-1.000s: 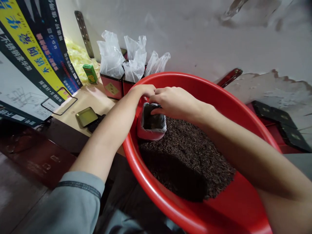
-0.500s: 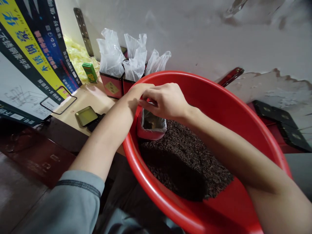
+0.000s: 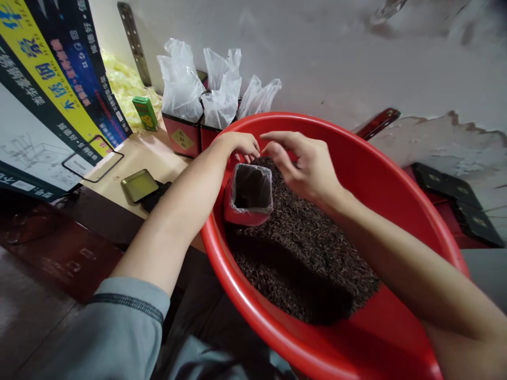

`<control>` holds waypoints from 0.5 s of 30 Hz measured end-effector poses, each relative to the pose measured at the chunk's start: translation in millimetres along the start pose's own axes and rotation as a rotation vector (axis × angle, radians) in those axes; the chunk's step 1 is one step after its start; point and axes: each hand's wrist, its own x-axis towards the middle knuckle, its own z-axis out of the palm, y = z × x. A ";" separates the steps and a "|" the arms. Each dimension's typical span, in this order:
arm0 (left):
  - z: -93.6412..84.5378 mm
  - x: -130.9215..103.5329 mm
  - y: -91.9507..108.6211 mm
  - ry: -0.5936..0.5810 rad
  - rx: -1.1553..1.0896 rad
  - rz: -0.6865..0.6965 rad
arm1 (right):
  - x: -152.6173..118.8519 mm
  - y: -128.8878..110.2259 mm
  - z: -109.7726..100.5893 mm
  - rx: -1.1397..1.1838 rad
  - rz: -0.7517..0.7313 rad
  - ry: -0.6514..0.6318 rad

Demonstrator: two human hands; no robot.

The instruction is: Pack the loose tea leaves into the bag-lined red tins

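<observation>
A large red basin (image 3: 420,211) holds a heap of dark, dry, leaf-like bits (image 3: 317,248). On the heap, by the basin's left wall, stands a red tin (image 3: 247,216) lined with a clear bag; its inside is dark. My left hand (image 3: 245,146) is just behind the tin, fingers apart and curving down, nothing seen in them. To the right, above the heap, my right hand (image 3: 303,161) has thumb and forefinger apart, with nothing visible between them. The fingertips of both hands are close to each other.
Several tins (image 3: 182,134) with upright clear bags (image 3: 180,84) stand behind the basin at the left. A green box (image 3: 145,113), an open lid (image 3: 139,186) and a printed carton (image 3: 51,95) are at the left. Black-topped tins (image 3: 443,184) sit at the right.
My right hand has moved right and its fingers have parted, uncovering the tin's mouth. My left hand now shows behind the tin. The bag's edge lies along the tin's rim.
</observation>
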 end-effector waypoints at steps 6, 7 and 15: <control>2.7 1.4 3.4 -0.051 0.055 -0.096 | -76.3 66.9 25.0 -0.379 0.362 -0.265; 2.7 1.3 3.0 -0.051 0.054 -0.096 | -89.7 71.1 33.7 -0.383 0.389 -0.375; 4.2 -1.1 2.0 -0.051 0.049 -0.131 | -119.8 71.1 65.0 -0.380 0.413 -0.444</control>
